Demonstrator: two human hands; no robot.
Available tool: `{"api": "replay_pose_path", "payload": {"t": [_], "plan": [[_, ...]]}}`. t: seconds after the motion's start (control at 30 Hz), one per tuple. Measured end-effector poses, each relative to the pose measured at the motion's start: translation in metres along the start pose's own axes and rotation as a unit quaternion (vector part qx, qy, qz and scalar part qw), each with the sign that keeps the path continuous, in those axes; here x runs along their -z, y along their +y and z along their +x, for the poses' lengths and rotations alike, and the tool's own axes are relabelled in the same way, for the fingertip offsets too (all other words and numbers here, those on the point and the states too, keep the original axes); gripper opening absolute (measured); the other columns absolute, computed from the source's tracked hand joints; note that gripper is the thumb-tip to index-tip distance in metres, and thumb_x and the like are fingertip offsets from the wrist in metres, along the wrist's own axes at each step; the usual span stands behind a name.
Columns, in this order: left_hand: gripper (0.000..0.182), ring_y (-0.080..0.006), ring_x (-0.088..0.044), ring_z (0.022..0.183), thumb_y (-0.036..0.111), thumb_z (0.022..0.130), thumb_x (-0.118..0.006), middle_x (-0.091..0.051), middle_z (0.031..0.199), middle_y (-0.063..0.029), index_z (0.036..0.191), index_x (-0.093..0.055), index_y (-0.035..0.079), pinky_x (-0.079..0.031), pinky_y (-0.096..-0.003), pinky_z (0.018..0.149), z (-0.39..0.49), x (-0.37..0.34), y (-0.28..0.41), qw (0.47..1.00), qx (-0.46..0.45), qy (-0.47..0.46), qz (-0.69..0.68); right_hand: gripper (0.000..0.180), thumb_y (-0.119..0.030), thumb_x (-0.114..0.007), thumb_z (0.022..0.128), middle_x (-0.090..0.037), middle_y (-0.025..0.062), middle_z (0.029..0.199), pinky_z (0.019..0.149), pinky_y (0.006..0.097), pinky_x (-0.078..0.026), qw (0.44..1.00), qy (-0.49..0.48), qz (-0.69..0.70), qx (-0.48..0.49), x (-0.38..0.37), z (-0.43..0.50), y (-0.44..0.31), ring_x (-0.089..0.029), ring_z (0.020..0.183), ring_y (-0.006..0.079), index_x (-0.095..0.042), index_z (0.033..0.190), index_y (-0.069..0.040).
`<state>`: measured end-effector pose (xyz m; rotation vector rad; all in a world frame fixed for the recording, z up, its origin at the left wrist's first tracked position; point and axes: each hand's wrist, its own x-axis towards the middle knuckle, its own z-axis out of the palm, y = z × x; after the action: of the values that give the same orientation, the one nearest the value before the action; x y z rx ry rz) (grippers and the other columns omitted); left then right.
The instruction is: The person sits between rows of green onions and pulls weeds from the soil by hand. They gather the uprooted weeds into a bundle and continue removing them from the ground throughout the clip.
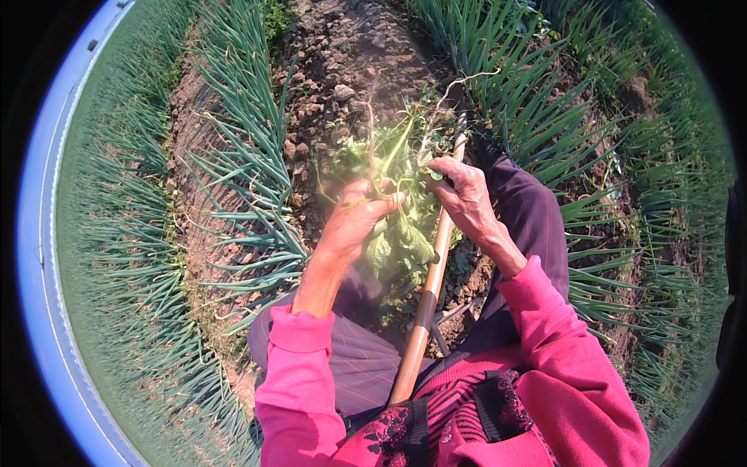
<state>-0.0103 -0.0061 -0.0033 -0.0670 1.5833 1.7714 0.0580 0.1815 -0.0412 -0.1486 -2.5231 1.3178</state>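
Note:
My left hand (359,216) is closed around leafy green weeds (408,239) with pale, thin roots that point up and away from me. Close on its right, my right hand (461,190) pinches a root and small leaves of the bunch between thumb and finger. Broad leaves hang below and between both hands. Behind the bunch, a long wooden tool handle (425,309) slants from my lap up past my right hand; its far end is hidden among weeds, so I cannot tell the tool's head. Hazy dust blurs the air about my left hand.
Rows of green onion plants (251,140) grow on both sides, with more onion plants (513,99) at the right. Cloddy brown soil (344,52) lies between them. My bent legs flank the handle, and thin metal bars (455,315) show beside my right leg.

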Motion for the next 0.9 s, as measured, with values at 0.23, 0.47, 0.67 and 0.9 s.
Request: {"api": "replay_pose_path", "payload": {"t": [0.23,0.47,0.67,0.9], "plan": [[0.035,-0.0147,-0.062,0.095,0.003,0.082,-0.073,-0.058,0.116,-0.01,0.113,-0.055,0.0,-0.05,-0.0269,0.088,-0.002,0.019,-0.019,0.996,-0.075,-0.021,-0.037,0.017,-0.009,-0.063,0.087,-0.065,0.0046,0.081,0.064,0.0268,-0.046,0.978,0.081,0.088,-0.174,-0.006,0.002,0.033,-0.061,0.068,0.0137,-0.066,0.099,0.002],[0.03,-0.0113,-0.062,0.088,0.007,0.078,-0.079,-0.065,0.093,-0.0021,0.103,-0.063,0.003,-0.048,-0.0263,0.083,0.006,0.018,-0.007,0.996,-0.088,-0.011,0.023,0.015,-0.022,-0.06,0.097,-0.056,-0.0061,0.075,0.042,0.0151,-0.024,0.887,0.19,0.302,-0.294,0.059,0.006,0.089,-0.036,0.049,-0.0015,-0.065,0.096,-0.009],[0.021,-0.0083,-0.059,0.081,0.006,0.08,-0.075,-0.065,0.089,0.0012,0.099,-0.066,0.004,-0.046,-0.0245,0.076,0.007,0.016,-0.009,0.987,-0.144,-0.024,0.07,0.018,-0.026,-0.063,0.095,-0.049,-0.0081,0.076,0.045,0.0141,-0.026,0.868,0.025,0.422,-0.26,0.035,0.004,0.005,-0.036,0.054,-0.0013,-0.065,0.102,-0.009],[0.018,-0.0052,-0.054,0.076,0.008,0.081,-0.076,-0.063,0.085,0.0039,0.098,-0.07,0.004,-0.043,-0.0215,0.068,0.008,0.013,-0.015,0.965,-0.196,-0.017,0.173,0.045,-0.032,-0.064,0.093,-0.061,0.0032,0.084,0.047,0.0255,-0.044,0.919,-0.176,0.245,-0.254,0.023,0.008,-0.025,-0.058,0.064,0.0109,-0.056,0.122,0.001]]}}
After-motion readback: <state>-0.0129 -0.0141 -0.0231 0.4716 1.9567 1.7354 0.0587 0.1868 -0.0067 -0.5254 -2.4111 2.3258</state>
